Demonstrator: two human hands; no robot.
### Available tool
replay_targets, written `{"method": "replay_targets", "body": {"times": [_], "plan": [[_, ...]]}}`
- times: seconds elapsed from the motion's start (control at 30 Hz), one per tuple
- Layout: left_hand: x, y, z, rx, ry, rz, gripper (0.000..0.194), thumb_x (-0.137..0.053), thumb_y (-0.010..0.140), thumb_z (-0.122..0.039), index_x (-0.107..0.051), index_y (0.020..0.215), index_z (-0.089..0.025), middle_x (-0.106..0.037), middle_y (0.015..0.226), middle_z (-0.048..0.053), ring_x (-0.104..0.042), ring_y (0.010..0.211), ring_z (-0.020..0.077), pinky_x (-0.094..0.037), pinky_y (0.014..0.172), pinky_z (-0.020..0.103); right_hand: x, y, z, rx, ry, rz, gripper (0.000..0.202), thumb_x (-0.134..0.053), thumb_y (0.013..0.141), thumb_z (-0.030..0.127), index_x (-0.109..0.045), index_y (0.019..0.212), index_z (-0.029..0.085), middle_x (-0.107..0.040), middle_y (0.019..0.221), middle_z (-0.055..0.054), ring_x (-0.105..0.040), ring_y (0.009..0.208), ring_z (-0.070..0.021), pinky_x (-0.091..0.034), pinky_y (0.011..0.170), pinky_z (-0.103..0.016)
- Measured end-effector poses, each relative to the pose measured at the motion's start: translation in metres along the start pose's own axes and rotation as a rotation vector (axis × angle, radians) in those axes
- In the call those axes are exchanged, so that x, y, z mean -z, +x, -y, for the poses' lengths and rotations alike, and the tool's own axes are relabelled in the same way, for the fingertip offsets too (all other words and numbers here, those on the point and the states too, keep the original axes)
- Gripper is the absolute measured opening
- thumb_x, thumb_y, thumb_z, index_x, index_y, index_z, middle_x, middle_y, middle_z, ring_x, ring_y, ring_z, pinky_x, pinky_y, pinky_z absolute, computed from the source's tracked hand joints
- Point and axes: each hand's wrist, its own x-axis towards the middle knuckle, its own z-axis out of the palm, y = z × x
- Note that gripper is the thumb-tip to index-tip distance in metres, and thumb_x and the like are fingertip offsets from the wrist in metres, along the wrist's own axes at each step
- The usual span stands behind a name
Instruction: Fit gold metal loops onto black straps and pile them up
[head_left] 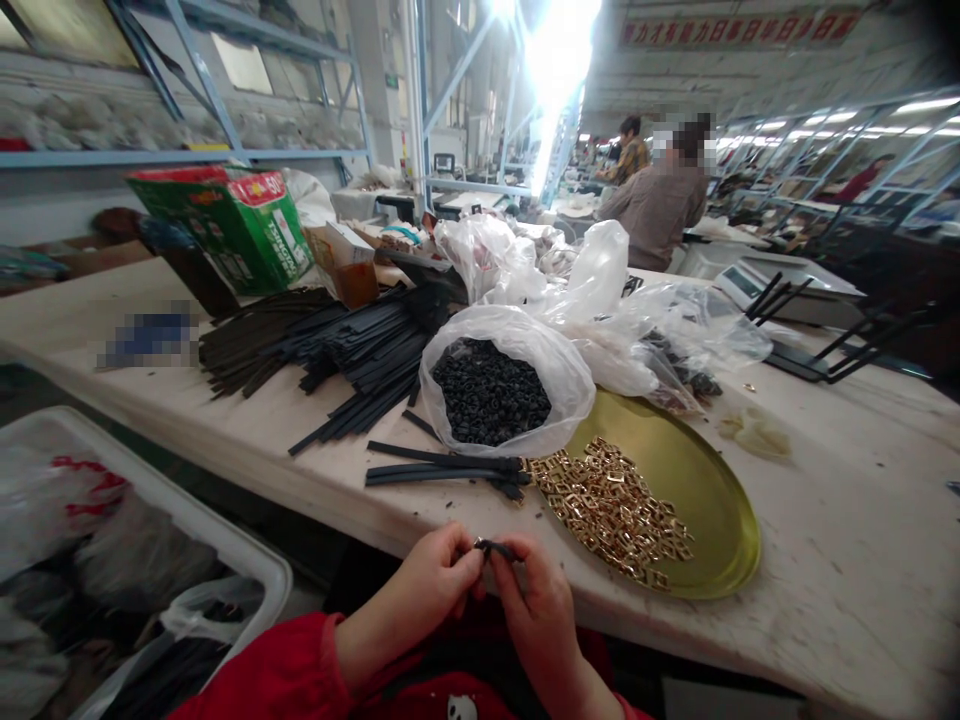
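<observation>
Both hands meet at the table's near edge, fingers closed in a pinch around a short visible piece of black strap (499, 549). My left hand (444, 575) grips its left end, where a small shiny metal bit shows. My right hand (538, 592) pinches the strap from the other side; most of it is hidden by the fingers. Just beyond lie a few black straps (442, 474) with gold buckles at their right ends. Many gold rectangular buckles (611, 505) cover the left part of a round gold tray (724, 520). Behind them, a clear plastic bag (574, 385) holds small black loops (491, 392).
Piles of black straps (360, 345) spread across the left of the table (840, 560). Farther back stand a green box (247, 235), plastic bags (600, 270) and a scale (795, 285). A white bin (277, 585) sits low left. A person (656, 215) stands beyond the table.
</observation>
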Motion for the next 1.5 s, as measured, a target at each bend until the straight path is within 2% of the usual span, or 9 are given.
{"method": "replay_targets", "body": {"times": [0.07,0.23,0.3,0.5,0.7,1.0,1.17,1.3,1.5], "plan": [[-0.001,0.000,0.004,0.007,0.010,-0.016,0.023,-0.045,0.073,-0.040,-0.043,0.066,-0.019,-0.053,0.051,-0.004,-0.039,0.036,0.0064,-0.026,0.036,0.018,0.001,-0.001,-0.002,0.009,-0.001,0.026,0.008,-0.052,0.081,0.026,-0.058,0.079,0.021,-0.062,0.075,-0.003,-0.056,0.071,-0.0173,-0.043,0.067,-0.029],[0.000,0.000,0.005,0.038,-0.010,0.034,0.021,-0.045,0.072,-0.038,-0.045,0.069,-0.018,-0.054,0.052,-0.003,-0.038,0.035,0.0055,-0.026,0.035,0.017,-0.001,0.009,0.004,-0.344,0.318,0.018,0.018,-0.055,0.079,0.037,-0.053,0.076,0.019,-0.058,0.067,0.000,-0.056,0.061,-0.0149,-0.046,0.057,-0.026],[0.001,0.000,0.002,0.050,-0.021,0.062,0.021,-0.045,0.071,-0.038,-0.046,0.069,-0.017,-0.055,0.053,-0.003,-0.040,0.035,0.0054,-0.026,0.035,0.016,-0.003,0.013,0.007,-0.384,0.398,0.025,0.022,-0.056,0.078,0.040,-0.051,0.074,0.019,-0.056,0.064,0.002,-0.056,0.059,-0.0140,-0.047,0.055,-0.025],[-0.001,0.002,-0.003,0.096,-0.017,0.028,0.020,-0.044,0.072,-0.037,-0.044,0.069,-0.017,-0.053,0.051,-0.004,-0.036,0.033,0.0045,-0.024,0.033,0.016,-0.003,0.012,0.005,-0.305,0.258,0.006,0.021,-0.050,0.083,0.040,-0.048,0.077,0.020,-0.055,0.061,0.003,-0.056,0.055,-0.0138,-0.045,0.054,-0.025],[-0.002,0.002,-0.002,0.074,0.084,-0.033,0.019,-0.043,0.074,-0.036,-0.042,0.066,-0.019,-0.052,0.050,-0.005,-0.038,0.035,0.0060,-0.026,0.035,0.017,-0.001,0.000,-0.005,-0.031,-0.052,0.003,0.009,-0.049,0.083,0.027,-0.055,0.083,0.021,-0.063,0.075,-0.003,-0.059,0.068,-0.0172,-0.044,0.064,-0.028],[0.012,0.001,0.006,0.074,0.066,0.089,0.027,-0.053,0.074,-0.042,-0.042,0.066,-0.018,-0.051,0.046,-0.006,-0.038,0.035,0.0063,-0.023,0.034,0.016,0.004,0.018,0.002,-0.357,0.183,0.242,0.017,-0.062,0.071,0.032,-0.052,0.068,0.019,-0.051,0.057,0.005,-0.047,0.055,-0.0120,-0.036,0.051,-0.021],[0.020,0.014,0.003,0.019,0.078,0.005,0.021,-0.059,0.069,-0.031,-0.045,0.079,-0.018,-0.051,0.053,-0.008,-0.045,0.041,0.0083,-0.031,0.038,0.017,0.006,0.039,0.007,-0.270,0.155,0.370,0.019,-0.051,0.081,0.035,-0.053,0.073,0.018,-0.053,0.061,0.004,-0.049,0.057,-0.0119,-0.037,0.053,-0.021],[0.029,0.021,-0.004,-0.128,0.144,0.033,0.016,-0.052,0.077,-0.029,-0.053,0.088,-0.017,-0.055,0.061,-0.006,-0.049,0.050,0.0099,-0.036,0.047,0.019,0.010,0.067,0.016,-0.179,0.027,0.519,0.026,-0.045,0.086,0.036,-0.056,0.070,0.018,-0.056,0.061,0.002,-0.051,0.058,-0.0119,-0.037,0.053,-0.021],[0.043,0.033,0.002,-0.121,0.103,0.021,0.024,-0.049,0.079,-0.039,-0.055,0.079,-0.016,-0.053,0.062,-0.004,-0.048,0.053,0.0105,-0.035,0.048,0.019,0.004,0.089,0.026,-0.009,-0.130,0.500,0.026,-0.044,0.087,0.030,-0.055,0.067,0.019,-0.055,0.059,0.002,-0.049,0.055,-0.0111,-0.035,0.051,-0.021]]}}
